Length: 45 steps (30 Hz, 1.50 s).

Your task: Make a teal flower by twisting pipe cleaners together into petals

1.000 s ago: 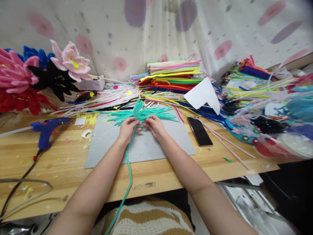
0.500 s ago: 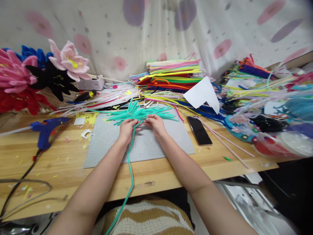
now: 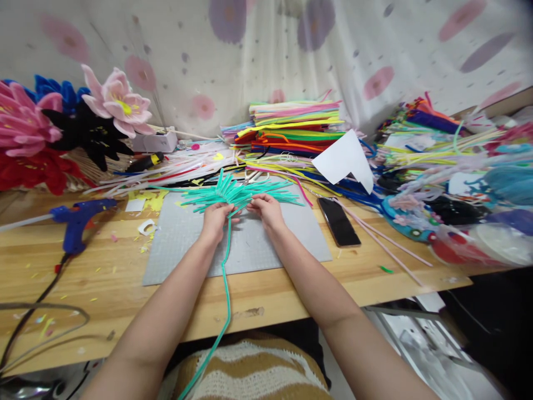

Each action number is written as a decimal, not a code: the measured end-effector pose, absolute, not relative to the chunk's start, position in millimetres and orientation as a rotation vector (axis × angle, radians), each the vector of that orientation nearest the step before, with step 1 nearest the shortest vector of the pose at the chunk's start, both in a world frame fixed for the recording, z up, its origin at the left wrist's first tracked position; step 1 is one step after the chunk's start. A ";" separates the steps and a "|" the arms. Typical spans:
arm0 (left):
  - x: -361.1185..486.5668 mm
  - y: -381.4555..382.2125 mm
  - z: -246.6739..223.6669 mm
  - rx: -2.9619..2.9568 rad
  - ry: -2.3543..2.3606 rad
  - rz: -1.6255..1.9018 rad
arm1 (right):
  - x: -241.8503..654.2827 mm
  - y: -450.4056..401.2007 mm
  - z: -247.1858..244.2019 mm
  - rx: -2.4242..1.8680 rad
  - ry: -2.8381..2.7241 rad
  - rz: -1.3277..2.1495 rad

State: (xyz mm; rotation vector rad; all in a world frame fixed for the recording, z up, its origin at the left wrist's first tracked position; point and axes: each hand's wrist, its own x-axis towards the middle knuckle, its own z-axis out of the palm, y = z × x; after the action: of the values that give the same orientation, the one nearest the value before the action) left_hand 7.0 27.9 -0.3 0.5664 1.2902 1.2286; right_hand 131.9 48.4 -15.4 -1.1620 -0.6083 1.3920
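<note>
Many short teal pipe-cleaner pieces fan out as a bundle over the grey cutting mat. At its lower left edge, my left hand is closed on the teal bundle, thumb and fingers pinching near its middle. My right hand pinches the end of a teal piece at the lower right of the bundle. A long teal strand hangs from beside my left fingers, over the table's front edge and down across my lap. Its upper end is hidden among the pieces.
A blue glue gun with its cord lies left, below fluffy flowers. Stacked coloured pipe cleaners stand behind the mat. A phone lies right of it, near white paper and a cluttered pile with a plastic tub.
The long teal strand has swung slightly to the right. My right hand has shifted very slightly; my left hand keeps its hold on the bundle.
</note>
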 end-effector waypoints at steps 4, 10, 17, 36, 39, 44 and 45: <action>8.7 27.6 -1.3 0.585 1.289 1.216 | 131.4 48.5 -17.3 -1.137 -0.578 1.385; 4.8 30.3 -4.3 0.583 1.256 1.203 | 138.8 51.4 -19.4 -1.072 -0.598 1.534; -3.6 35.7 -2.8 0.494 1.192 1.225 | 148.4 52.0 -23.3 -1.029 -0.885 1.560; -5.4 34.2 5.4 0.453 1.249 1.156 | 148.4 50.5 -19.6 -1.030 -1.213 1.342; -5.7 34.2 6.3 0.440 1.233 1.151 | 149.3 51.0 -20.5 -1.031 -1.252 1.312; -6.2 35.7 7.8 0.372 1.218 1.126 | 147.5 50.5 -19.9 -1.042 -1.231 1.292; -6.4 35.9 8.5 0.352 1.218 1.115 | 146.4 50.0 -19.8 -1.043 -1.221 1.291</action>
State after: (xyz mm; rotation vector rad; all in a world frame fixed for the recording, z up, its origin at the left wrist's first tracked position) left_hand -6.4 35.9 8.5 0.3515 1.2181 1.1149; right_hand 146.4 50.0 -19.8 -1.0430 -1.2207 1.2910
